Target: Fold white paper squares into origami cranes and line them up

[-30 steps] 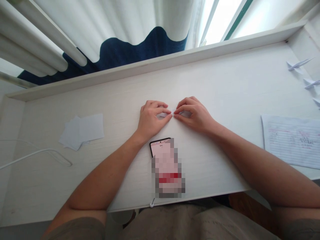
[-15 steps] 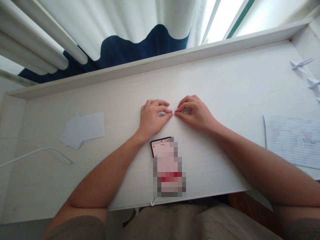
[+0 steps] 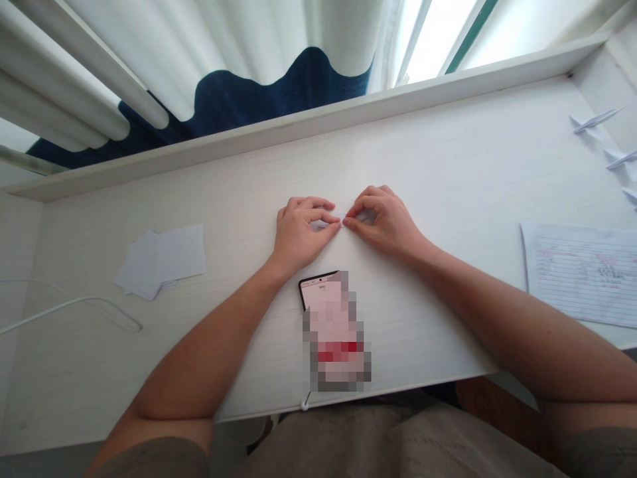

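a: where was the paper piece (image 3: 367, 216)?
b: between left hand (image 3: 299, 232) and right hand (image 3: 387, 220), mostly hidden. both pinched it.
a: surface, room?
b: white desk (image 3: 239, 192) lay underneath; curtain (image 3: 269, 40) and window (image 3: 440, 36) stood beyond.

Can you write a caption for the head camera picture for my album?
Left hand and right hand pinch white paper over a white desk, with a smartphone lying nearer the person.
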Tool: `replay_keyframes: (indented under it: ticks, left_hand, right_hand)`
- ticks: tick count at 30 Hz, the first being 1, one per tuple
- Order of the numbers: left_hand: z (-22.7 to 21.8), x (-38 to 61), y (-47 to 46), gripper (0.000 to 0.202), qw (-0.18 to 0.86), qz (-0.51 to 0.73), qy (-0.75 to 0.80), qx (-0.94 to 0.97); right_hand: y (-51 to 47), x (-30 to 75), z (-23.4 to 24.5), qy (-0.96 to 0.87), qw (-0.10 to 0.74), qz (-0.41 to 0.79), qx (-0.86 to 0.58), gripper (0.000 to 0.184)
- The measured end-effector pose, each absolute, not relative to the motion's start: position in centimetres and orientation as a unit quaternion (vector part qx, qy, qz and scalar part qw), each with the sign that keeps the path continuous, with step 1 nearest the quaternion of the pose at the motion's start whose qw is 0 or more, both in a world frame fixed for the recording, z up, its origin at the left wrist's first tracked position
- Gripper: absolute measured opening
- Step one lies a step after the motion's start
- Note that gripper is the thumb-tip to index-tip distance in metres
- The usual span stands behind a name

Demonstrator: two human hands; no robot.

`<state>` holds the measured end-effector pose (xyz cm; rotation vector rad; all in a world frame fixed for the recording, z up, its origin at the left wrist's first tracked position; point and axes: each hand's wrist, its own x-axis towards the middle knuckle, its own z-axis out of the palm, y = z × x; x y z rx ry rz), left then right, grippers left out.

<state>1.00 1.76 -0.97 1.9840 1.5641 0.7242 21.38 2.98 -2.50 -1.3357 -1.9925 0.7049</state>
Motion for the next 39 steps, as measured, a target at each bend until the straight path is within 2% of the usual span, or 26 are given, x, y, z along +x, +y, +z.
replay_keyframes:
  ticks: [3, 7, 17, 33, 39]
  left_hand:
    - [-0.8, 1.0, 1.7, 0.012, 0.249, 0.269, 0.577, 0.73]
    - [-0.8, 1.2, 1.5, 0.001, 0.226, 0.255, 0.584, 0.737]
    - [-0.3, 0.8, 1.9, 0.005, 0.265, 0.235, 0.581, 0.733]
    - [-0.8, 0.1, 1.8, 0.015, 0.243, 0.217, 0.546, 0.772]
    - [-1.2, 0.5, 1.7, 0.008, 0.226, 0.245, 0.557, 0.761]
  right_hand:
    - [2.9, 21.4, -2.4, -0.755, 0.311, 0.269, -0.511, 0.009]
    - [2.9, 21.3, -2.3, -0.755, 0.304, 0.268, -0.515, 0.009]
    - [2.9, 21.3, -2.5, -0.741, 0.316, 0.271, -0.526, 0.009]
    - [2.9, 21.1, -2.7, -0.733, 0.334, 0.269, -0.527, 0.011]
    - [2.9, 21.0, -2.9, -0.74, 0.322, 0.259, -0.531, 0.011]
